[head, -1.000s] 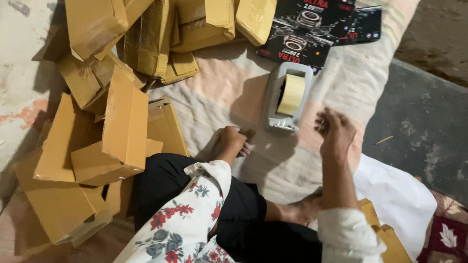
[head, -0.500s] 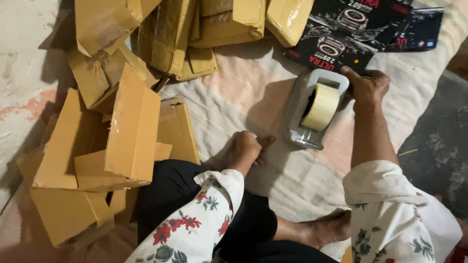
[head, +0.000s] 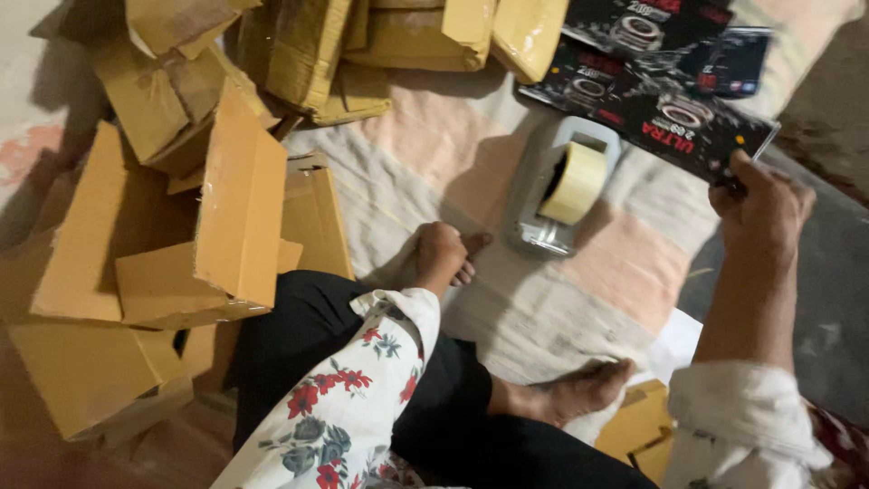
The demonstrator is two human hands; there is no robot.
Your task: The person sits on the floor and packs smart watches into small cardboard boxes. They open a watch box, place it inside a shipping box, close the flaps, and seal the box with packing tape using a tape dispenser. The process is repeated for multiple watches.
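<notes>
Folded brown cardboard boxes (head: 181, 226) are piled at the left on the pale striped cloth (head: 434, 154). The left hand (head: 441, 254) is rested on the cloth, fingers curled under, nothing held. A grey tape dispenser with a cream roll (head: 563, 186) is stood just beside. A black printed flat carton (head: 665, 113) is pinched at its corner by the right hand (head: 760, 204).

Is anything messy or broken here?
The cardboard boxes lie in a jumbled heap, some tipped on edge, some with flaps open. Nothing looks broken. The tape dispenser sits flat on the cloth, and the right hand grips a black packet.
</notes>
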